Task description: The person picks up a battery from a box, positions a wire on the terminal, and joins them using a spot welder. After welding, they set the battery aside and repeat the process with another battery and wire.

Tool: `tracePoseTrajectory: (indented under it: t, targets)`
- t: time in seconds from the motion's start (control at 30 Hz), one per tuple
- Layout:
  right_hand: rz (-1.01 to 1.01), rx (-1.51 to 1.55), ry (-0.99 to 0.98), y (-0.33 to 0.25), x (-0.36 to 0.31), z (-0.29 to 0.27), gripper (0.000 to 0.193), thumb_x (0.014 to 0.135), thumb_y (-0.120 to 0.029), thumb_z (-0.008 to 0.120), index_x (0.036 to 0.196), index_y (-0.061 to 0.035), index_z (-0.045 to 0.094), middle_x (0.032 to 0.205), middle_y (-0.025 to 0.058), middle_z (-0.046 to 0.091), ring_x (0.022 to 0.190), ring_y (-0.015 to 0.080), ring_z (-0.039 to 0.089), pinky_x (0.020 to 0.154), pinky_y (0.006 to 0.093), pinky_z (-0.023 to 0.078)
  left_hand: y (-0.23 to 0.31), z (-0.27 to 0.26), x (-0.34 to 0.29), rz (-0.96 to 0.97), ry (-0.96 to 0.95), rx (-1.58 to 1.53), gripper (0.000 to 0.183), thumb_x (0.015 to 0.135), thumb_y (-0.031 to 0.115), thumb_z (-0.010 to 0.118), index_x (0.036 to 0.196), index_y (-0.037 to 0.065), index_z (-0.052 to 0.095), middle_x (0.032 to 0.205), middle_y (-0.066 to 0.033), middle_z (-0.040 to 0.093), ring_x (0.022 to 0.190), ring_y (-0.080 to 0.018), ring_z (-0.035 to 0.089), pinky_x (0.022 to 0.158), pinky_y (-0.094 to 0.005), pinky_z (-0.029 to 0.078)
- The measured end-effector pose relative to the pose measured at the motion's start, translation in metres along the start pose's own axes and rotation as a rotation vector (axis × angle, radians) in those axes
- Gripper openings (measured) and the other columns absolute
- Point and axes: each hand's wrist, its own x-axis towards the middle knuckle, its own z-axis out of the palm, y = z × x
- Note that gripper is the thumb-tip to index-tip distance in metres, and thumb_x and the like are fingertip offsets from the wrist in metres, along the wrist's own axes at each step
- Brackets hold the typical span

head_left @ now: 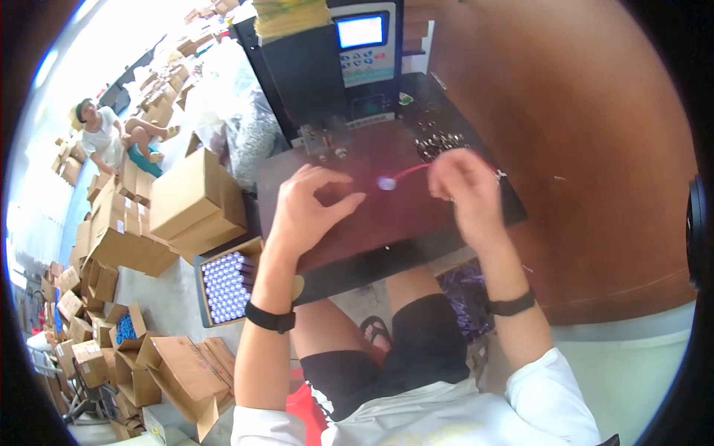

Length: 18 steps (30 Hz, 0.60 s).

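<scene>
My left hand [301, 212] is over the dark reddish work mat [357, 230], its thumb and fingers apart with nothing between them. My right hand [472, 197] is at the mat's right side, fingers curled together on a thin red wire [413, 169] and slightly blurred. The wire runs left to a small round pale-purple battery end [386, 183], blurred, between my hands. I cannot tell whether it stands on the mat or hangs. Behind my right hand lies a pile of small shiny metal pieces [440, 144].
A dark machine with a lit screen [361, 31] and keypad stands at the back of the bench. Its metal fixture [320, 143] sits at the mat's far edge. Left of the bench are a box of purple battery cells [227, 286], cardboard boxes [197, 197] and a seated person [103, 137].
</scene>
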Motion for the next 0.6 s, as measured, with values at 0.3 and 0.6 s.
tracePoseTrajectory:
  t: [0.3,0.6]
  targets:
    - [0.516,-0.522,0.068,0.005,-0.125,-0.183,0.016,0.1,-0.019,0.064,0.096,-0.0032,0.064,0.082,-0.0003,0.063,0.077,0.0091,0.058,0.073,0.0252,0.047,0.011,0.002,0.002,-0.054,0.003,0.016,0.022,0.08,0.017,0.083,0.093,0.0,0.076,0.079,-0.0064,0.068,0.07,-0.0121,0.06,0.069,-0.0265,0.05]
    - [0.297,-0.507,0.195,0.069,-0.119,-0.168,0.012,0.094,-0.011,0.069,0.1,-0.0009,0.064,0.093,0.001,0.063,0.09,0.0086,0.059,0.08,0.0265,0.048,0.004,0.003,0.0,-0.028,0.034,0.093,0.019,0.085,0.017,0.077,0.093,0.0,0.075,0.076,-0.0083,0.068,0.069,-0.0139,0.06,0.067,-0.0291,0.05]
